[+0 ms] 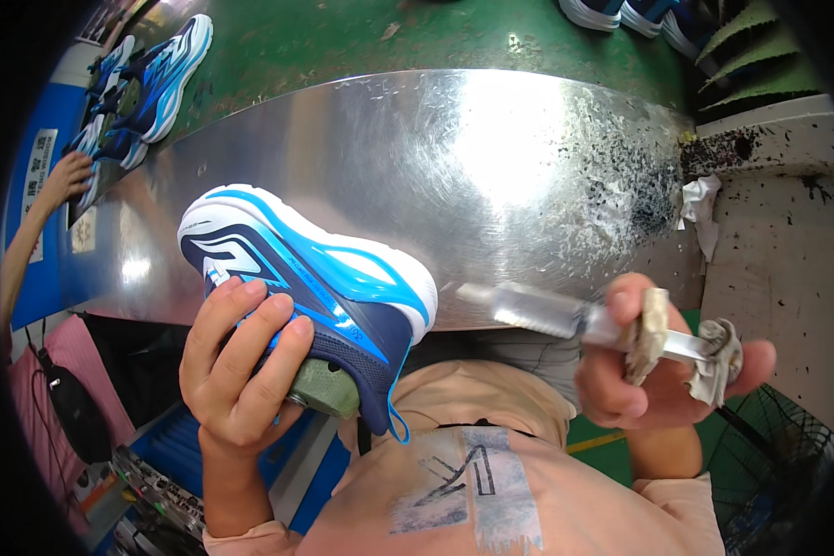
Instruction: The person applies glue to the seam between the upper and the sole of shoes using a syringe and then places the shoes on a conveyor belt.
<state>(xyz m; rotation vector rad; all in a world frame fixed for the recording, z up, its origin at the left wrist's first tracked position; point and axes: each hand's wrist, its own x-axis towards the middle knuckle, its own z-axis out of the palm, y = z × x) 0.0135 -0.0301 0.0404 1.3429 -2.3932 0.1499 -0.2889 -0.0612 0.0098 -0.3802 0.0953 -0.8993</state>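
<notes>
My left hand (241,380) grips a blue, navy and white sports shoe (320,269) around its upper, tilted on its side with the white sole facing away from me. A green shoe last (327,389) fills the shoe's opening, and a light blue pull loop hangs at the heel. In my right hand (663,375) is a clear plastic syringe (539,311), its tip pointing left at the heel end of the sole with a small gap between. Dirty whitish wrapping (649,335) covers the syringe's finger grip and plunger end. What the syringe contains is unclear.
A shiny metal bench (371,130) lies in front, stuck with dark residue at right. Beyond is a green surface (324,46) with shoes (171,79) at left and more shoes (593,11) far right. Another person's hand (68,178) touches a shoe. Crumpled white tissue (701,206) hangs at right.
</notes>
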